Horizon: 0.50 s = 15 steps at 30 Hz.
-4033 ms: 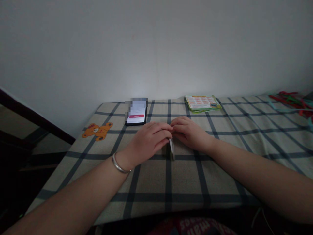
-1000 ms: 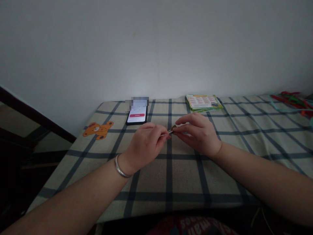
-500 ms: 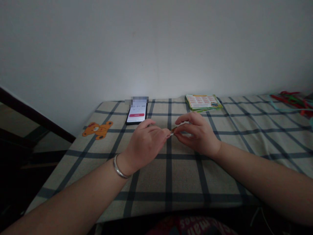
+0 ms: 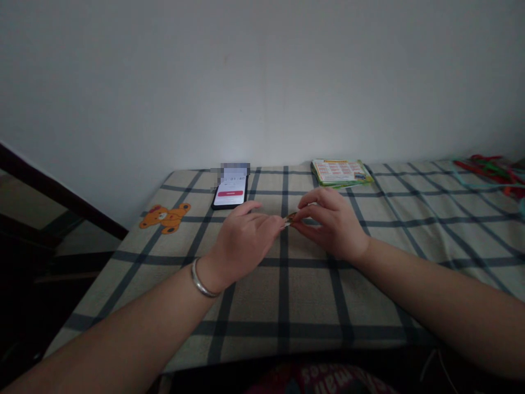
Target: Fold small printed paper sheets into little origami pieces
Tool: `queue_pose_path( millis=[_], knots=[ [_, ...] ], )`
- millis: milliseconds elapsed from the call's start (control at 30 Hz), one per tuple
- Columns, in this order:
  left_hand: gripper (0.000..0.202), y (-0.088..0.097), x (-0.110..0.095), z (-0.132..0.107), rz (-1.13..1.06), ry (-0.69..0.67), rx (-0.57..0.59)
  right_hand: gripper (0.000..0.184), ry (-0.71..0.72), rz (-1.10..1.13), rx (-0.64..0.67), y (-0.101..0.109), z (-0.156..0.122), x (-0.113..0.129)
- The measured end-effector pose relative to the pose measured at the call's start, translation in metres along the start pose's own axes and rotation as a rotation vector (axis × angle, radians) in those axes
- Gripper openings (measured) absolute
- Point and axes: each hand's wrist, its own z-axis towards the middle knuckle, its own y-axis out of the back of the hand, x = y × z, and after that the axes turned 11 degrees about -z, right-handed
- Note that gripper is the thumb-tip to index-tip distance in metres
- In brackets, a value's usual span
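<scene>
Over the checked cloth: our left hand (image 4: 241, 243) and right hand (image 4: 333, 229) meet fingertip to fingertip, with a small flat piece (image 4: 289, 220) between them.
Where it is: above the middle of the table (image 4: 287, 306), between the two hands; it is too small and dim for us to name.
Grip: left thumb and forefinger are pinched on its left end, and right thumb and fingers on its right end.
Long axis: runs left to right, with the right end tilted slightly up.
Edges: a wall rises right behind the far edge; the left edge drops to a dark floor; the near edge lies under our forearms.
Open room: bare cloth between the hands and the near edge, and more to the right.
Phone (image 4: 231, 191): lit, lying flat, just beyond the left hand.
Card stack (image 4: 339, 171): at the far edge, beyond the right hand.
Bear print (image 4: 164, 217): on the cloth at far left.
Coloured strips (image 4: 490, 167): in the far right corner, well apart.
Bracelet (image 4: 200, 280): on our left wrist.
</scene>
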Motion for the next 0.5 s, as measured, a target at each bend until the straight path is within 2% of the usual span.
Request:
queue_pose_path(
  millis=[233,500],
  knots=[
    [0.007,-0.0003,0.0012,-0.0010,0.018,-0.024,0.007,0.004,0.016,-0.049,0.006,0.0007,0.0002,0.0007],
    [0.010,0.0041,-0.0033,0.0044,0.021,0.071,0.074,0.002,0.062,-0.066,0.037,0.0000,-0.0004,-0.0006]
  ],
)
